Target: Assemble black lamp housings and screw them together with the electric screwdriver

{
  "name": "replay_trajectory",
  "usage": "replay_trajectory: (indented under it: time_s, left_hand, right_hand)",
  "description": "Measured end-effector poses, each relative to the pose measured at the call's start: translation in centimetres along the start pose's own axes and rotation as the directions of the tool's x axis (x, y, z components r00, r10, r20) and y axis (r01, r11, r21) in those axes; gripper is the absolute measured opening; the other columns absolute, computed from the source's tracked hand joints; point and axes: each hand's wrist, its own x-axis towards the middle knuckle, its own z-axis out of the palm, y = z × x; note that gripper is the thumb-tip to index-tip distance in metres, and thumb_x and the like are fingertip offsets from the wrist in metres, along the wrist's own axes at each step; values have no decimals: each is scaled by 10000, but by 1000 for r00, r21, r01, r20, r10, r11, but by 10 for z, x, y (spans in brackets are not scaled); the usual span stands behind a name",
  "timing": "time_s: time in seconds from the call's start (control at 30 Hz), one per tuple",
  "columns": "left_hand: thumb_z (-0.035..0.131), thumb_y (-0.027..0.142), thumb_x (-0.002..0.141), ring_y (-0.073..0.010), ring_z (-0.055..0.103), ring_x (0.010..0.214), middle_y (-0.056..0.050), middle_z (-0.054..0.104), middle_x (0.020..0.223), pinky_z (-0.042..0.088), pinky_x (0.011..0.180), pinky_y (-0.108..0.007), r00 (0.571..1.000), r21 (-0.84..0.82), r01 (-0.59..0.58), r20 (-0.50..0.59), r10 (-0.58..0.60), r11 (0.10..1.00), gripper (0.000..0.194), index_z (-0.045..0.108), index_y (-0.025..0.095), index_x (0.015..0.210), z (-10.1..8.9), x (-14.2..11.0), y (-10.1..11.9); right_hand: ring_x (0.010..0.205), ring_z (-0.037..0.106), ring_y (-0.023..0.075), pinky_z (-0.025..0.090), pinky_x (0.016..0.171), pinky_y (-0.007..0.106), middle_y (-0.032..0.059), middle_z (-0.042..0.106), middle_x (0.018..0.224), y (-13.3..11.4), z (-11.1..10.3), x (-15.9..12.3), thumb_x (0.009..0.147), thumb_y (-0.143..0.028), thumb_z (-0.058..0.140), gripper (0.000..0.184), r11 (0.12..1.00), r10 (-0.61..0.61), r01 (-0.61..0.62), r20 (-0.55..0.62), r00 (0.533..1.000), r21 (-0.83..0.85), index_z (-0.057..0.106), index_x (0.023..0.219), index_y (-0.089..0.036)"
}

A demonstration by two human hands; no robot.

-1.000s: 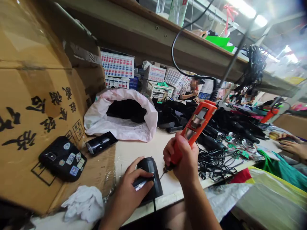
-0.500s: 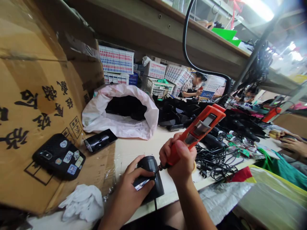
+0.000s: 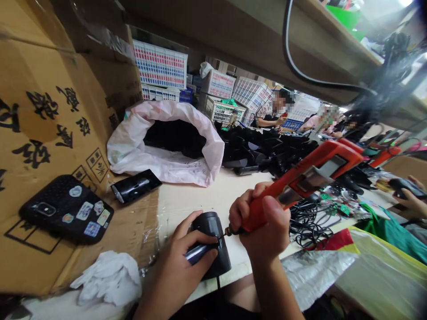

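Observation:
Flat on the table edge, a black cylindrical housing (image 3: 223, 260) with a cord lies under my left hand (image 3: 182, 262). The fingers and thumb of that hand close around a glossy dark part projecting from the housing. In my right hand (image 3: 265, 226) is an orange power screwdriver (image 3: 296, 186), gripped in a fist with its body slanting up to the right. Its thin bit points down-left and meets the housing near my left fingertips; the exact contact point is too small to make out.
A white sack (image 3: 167, 171) of black parts stands behind, beside a cardboard box (image 3: 43, 133). A phone (image 3: 66, 209), a glossy black part (image 3: 136, 186) and crumpled tissue (image 3: 108, 278) lie left. Cables (image 3: 310, 226) lie right. A co-worker's hand (image 3: 413, 202) shows at far right.
The screwdriver's rear end has swung right, so it lies at a flatter slant, and my right hand has shifted slightly right. My left hand stays on the housing. The view has turned a little.

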Motion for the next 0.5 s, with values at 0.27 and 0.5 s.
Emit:
replay_trajectory:
  time_s: [0.27, 0.5]
  left_hand:
    - [609, 322, 820, -244, 382, 1387, 73, 348, 1526, 281, 1175, -498, 997, -41, 79, 18, -78, 996, 121, 706, 367, 876, -2, -2, 12]
    - [598, 347, 833, -245, 386, 1383, 84, 350, 1525, 306, 1157, -514, 997, 5, 74, 16, -74, 997, 154, 686, 407, 944, -3, -3, 7]
  right_hand:
    - [358, 406, 81, 369, 351, 187, -83, 489, 503, -1, 2, -3, 764, -370, 671, 208, 1000, -5, 5, 0, 1000, -31, 519, 777, -229]
    - [453, 446, 104, 404, 438, 220, -59, 510, 555, -7, 8, -11, 793, -353, 677, 201, 995, -26, 35, 86, 996, -97, 518, 810, -233]
